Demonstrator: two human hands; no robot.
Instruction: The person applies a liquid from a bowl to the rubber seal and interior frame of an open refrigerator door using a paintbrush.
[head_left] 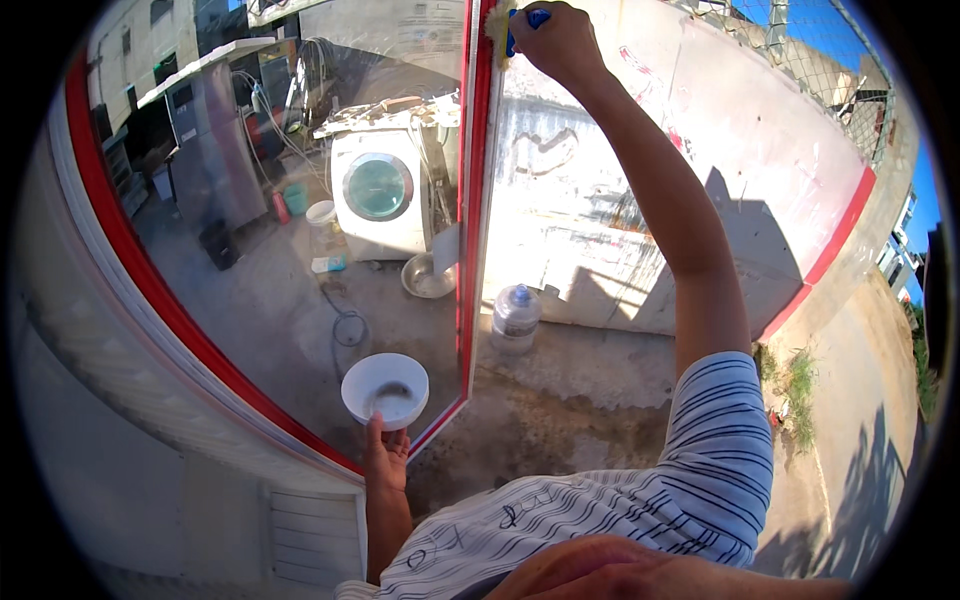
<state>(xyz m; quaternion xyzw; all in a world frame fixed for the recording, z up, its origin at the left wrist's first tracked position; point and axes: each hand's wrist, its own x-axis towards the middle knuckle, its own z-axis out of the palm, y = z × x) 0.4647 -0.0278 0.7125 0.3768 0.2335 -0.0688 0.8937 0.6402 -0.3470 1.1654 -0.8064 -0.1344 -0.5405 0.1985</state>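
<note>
My right hand [558, 42] is raised high with the arm stretched out, its fingers closed round the blue handle of a brush [507, 40]. The pale, yellowish head of this brush meets the red-and-white frame [481, 110] of a large glass pane near its top. Low down, my left hand [386, 455] grips a white bowl [385, 367] from below, thumb at the rim. A greyish patch shows in the bottom of the bowl; whether it is liquid, I cannot tell.
Behind the glass stand a white front-loading washing machine [378, 195], a metal basin [428, 276] and a white bucket [321, 213]. A clear water jug [516, 318] sits on the ground by the whitish wall [620, 150]. Weeds [798, 392] grow at right.
</note>
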